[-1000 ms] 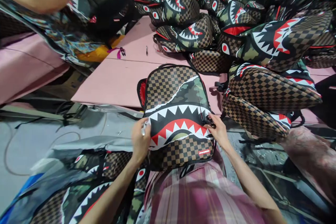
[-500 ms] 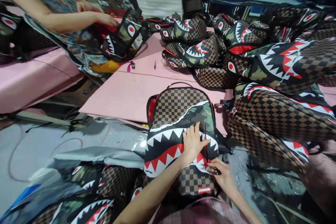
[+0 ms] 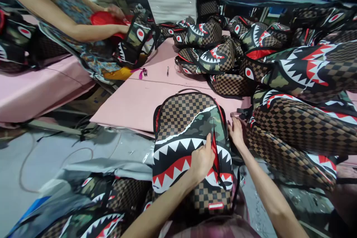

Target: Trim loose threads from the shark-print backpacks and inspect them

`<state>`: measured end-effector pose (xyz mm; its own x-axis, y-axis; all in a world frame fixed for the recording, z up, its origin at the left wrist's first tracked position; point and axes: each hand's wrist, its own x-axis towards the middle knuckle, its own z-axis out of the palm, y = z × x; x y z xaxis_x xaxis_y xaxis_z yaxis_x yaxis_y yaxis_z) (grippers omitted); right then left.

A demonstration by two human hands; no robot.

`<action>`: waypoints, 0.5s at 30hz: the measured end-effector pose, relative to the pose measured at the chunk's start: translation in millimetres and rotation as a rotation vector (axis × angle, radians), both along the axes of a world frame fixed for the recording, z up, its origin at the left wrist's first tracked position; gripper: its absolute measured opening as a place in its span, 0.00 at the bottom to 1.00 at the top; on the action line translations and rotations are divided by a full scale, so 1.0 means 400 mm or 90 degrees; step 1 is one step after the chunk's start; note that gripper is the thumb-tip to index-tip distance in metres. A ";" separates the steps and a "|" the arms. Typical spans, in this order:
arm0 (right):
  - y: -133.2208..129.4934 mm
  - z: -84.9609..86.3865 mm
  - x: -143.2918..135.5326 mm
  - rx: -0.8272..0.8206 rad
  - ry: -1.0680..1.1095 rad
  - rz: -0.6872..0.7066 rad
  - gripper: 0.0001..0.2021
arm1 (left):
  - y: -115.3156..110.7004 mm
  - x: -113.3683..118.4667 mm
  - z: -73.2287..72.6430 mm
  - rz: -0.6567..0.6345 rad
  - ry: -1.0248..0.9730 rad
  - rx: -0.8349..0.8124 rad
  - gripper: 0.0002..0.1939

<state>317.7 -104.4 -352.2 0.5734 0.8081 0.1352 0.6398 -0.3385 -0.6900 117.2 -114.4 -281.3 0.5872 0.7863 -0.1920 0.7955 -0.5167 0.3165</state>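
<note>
A brown-and-black checkered backpack point(image 3: 181, 115) with a shark-mouth print stands upright before me at the edge of the pink table point(image 3: 122, 100). Its vertical front zipper point(image 3: 214, 145) gapes, showing red lining. My left hand point(image 3: 203, 160) lies on the front beside this opening, index finger extended along the zipper edge and the other fingers curled; whether it pinches the fabric is unclear. At the backpack's right side, my right hand point(image 3: 236, 132) rests by the table edge with its fingers apart, near a black strap.
Similar backpacks point(image 3: 295, 126) are piled on the right and along the back point(image 3: 217, 57). More bags point(image 3: 97, 208) lie low at the left under plastic. Another person's arm point(image 3: 83, 32) handles a red-lined bag at upper left. Small tools point(image 3: 167, 71) lie on the table.
My right hand has left the lower zipper end and moved up to the backpack's right side. My left hand has curled from a spread pose to a pointing one. The zipper opening shows more red.
</note>
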 end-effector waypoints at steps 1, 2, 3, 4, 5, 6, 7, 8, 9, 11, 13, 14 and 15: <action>-0.026 0.025 -0.022 0.044 -0.025 0.026 0.19 | 0.003 -0.001 0.004 0.003 0.004 0.003 0.30; -0.057 0.048 -0.046 0.098 -0.062 0.075 0.18 | 0.006 -0.002 0.005 0.004 0.003 0.008 0.30; -0.090 0.067 -0.070 0.143 -0.108 0.166 0.18 | 0.008 -0.004 0.006 0.004 -0.003 0.015 0.30; -0.121 0.080 -0.092 0.156 -0.166 0.274 0.18 | 0.009 -0.009 0.007 0.004 -0.012 0.023 0.31; -0.150 0.086 -0.111 0.144 -0.227 0.350 0.18 | 0.008 -0.018 0.007 0.005 -0.026 0.035 0.31; -0.174 0.087 -0.124 0.114 -0.284 0.397 0.18 | 0.004 -0.031 0.009 0.009 -0.044 0.051 0.31; -0.192 0.085 -0.132 0.074 -0.332 0.406 0.19 | -0.002 -0.049 0.011 0.015 -0.064 0.070 0.30; -0.205 0.080 -0.135 0.037 -0.368 0.388 0.19 | -0.010 -0.069 0.013 0.023 -0.083 0.092 0.29; -0.213 0.077 -0.135 0.009 -0.390 0.359 0.19 | -0.020 -0.091 0.015 0.032 -0.100 0.115 0.27; -0.211 0.079 -0.138 -0.006 -0.392 0.321 0.17 | -0.042 -0.126 0.019 0.041 -0.138 0.172 0.25; -0.186 0.100 -0.157 0.026 -0.323 0.355 0.15 | -0.062 -0.141 0.024 0.025 -0.177 0.240 0.23; -0.165 0.115 -0.174 0.041 -0.262 0.396 0.14 | -0.070 -0.140 0.028 0.005 -0.198 0.276 0.23; -0.140 0.131 -0.193 0.050 -0.197 0.441 0.13 | -0.078 -0.135 0.033 -0.020 -0.217 0.311 0.23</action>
<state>240.5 -160.6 -299.9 -0.1341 0.9509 0.2789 0.8562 0.2528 -0.4505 63.2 -145.5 -268.2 0.5772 0.7171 0.3907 0.6726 -0.6888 0.2706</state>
